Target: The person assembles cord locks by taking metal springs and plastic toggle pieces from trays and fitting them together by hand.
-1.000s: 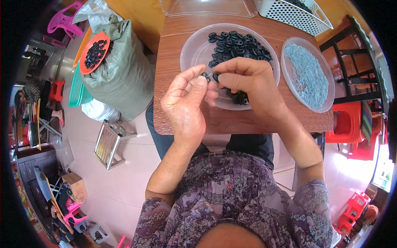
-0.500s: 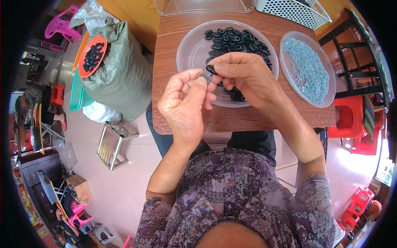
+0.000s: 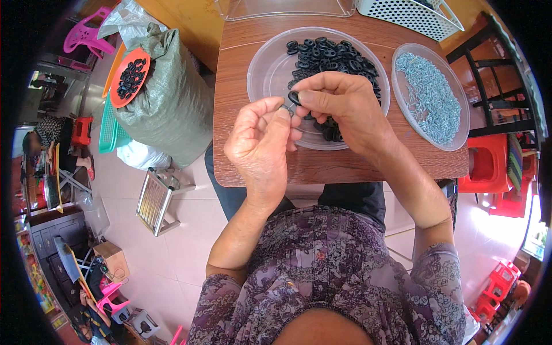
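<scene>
Left hand (image 3: 259, 138): grip pinched together, thumb against index finger, clamped on a small dark piece (image 3: 290, 110). Most of it was hidden behind the fingertips; from where I stood I could not make out its full shape. The lower fingers were curled in loosely beneath.

Right hand (image 3: 351, 109): grip likewise together, thumb and index clamped on a black oval piece (image 3: 294, 98). One end projected past the fingertips toward the left hand. Its face looked smooth and rounded, with a slight sheen. I could not tell whether the two held pieces touched; they were very close.

Position: both pieces were held up above the near left part of a clear round tub (image 3: 260, 72), which stood on the brown wood-grain surface (image 3: 233, 63). In the tub lay a heap of black pieces (image 3: 330, 57), rounded oblongs, several showing holes; the right hand covered part of the heap.

Right of the tub, a shallow clear dish (image 3: 465, 118) held many slender pale-blue pieces (image 3: 428, 98). Beyond, near the far right corner, was a white perforated basket (image 3: 397, 18).
</scene>
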Demonstrator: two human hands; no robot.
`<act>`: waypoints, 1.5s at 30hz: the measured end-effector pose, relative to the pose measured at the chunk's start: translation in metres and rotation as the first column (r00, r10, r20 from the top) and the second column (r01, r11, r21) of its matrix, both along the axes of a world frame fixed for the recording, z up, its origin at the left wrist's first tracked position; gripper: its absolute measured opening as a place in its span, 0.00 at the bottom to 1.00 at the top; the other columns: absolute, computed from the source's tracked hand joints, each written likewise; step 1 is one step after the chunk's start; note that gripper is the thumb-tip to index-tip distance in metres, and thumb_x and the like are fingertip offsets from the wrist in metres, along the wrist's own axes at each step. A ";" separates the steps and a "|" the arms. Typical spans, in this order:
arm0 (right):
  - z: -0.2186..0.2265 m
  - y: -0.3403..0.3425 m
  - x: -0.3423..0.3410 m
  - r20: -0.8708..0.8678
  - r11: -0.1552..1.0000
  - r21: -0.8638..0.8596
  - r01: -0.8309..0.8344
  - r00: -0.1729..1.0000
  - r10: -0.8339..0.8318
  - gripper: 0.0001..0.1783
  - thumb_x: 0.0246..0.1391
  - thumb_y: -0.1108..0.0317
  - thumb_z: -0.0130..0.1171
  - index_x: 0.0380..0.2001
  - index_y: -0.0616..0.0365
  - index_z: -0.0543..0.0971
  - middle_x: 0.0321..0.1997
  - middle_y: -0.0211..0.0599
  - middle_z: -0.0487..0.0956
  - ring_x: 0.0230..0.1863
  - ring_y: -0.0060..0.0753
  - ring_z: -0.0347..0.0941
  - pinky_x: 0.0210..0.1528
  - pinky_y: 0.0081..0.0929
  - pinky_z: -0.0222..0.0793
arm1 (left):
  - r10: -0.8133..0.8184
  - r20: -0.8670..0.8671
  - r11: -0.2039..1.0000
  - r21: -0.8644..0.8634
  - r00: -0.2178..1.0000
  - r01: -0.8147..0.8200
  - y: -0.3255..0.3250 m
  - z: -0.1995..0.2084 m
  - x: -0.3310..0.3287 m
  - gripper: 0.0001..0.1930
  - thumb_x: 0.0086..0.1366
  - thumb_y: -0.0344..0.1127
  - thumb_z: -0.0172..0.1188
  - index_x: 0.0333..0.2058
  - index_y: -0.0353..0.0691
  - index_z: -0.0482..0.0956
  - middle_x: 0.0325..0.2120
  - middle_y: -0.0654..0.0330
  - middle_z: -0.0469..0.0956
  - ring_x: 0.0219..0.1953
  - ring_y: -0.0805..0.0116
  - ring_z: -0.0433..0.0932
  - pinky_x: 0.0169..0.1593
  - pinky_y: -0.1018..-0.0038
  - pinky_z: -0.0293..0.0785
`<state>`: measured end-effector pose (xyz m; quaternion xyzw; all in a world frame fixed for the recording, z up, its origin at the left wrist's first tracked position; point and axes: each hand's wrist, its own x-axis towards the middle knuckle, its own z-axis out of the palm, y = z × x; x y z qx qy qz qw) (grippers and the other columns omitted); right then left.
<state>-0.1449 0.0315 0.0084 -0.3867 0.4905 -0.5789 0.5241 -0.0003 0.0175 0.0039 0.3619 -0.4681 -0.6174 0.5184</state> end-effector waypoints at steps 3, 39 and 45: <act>-0.002 0.000 0.000 -0.005 1.000 -0.025 0.016 1.000 -0.016 0.10 0.46 0.69 0.61 0.31 0.65 0.79 0.24 0.33 0.79 0.26 0.18 0.73 0.25 0.14 0.63 | 0.003 0.007 1.000 0.006 1.000 -0.003 0.000 0.000 0.000 0.08 0.61 0.25 0.53 0.39 0.31 0.72 0.25 0.59 0.77 0.22 0.80 0.73 0.23 0.86 0.68; -0.005 0.007 0.019 -0.250 0.974 -0.174 0.143 0.951 -0.184 0.07 0.46 0.75 0.58 0.31 0.67 0.79 0.26 0.33 0.79 0.28 0.18 0.72 0.31 0.15 0.68 | 0.026 -0.002 0.999 -0.020 1.000 -0.026 0.002 -0.005 -0.004 0.07 0.62 0.23 0.52 0.40 0.30 0.70 0.25 0.62 0.76 0.24 0.82 0.72 0.27 0.86 0.69; -0.011 0.007 0.022 -0.238 0.959 -0.218 0.182 0.943 -0.233 0.07 0.45 0.76 0.58 0.31 0.65 0.79 0.27 0.34 0.77 0.28 0.20 0.72 0.31 0.18 0.68 | 0.005 -0.099 0.999 -0.034 0.995 -0.008 0.001 -0.011 -0.006 0.12 0.62 0.23 0.51 0.45 0.30 0.67 0.26 0.61 0.75 0.25 0.80 0.72 0.28 0.85 0.70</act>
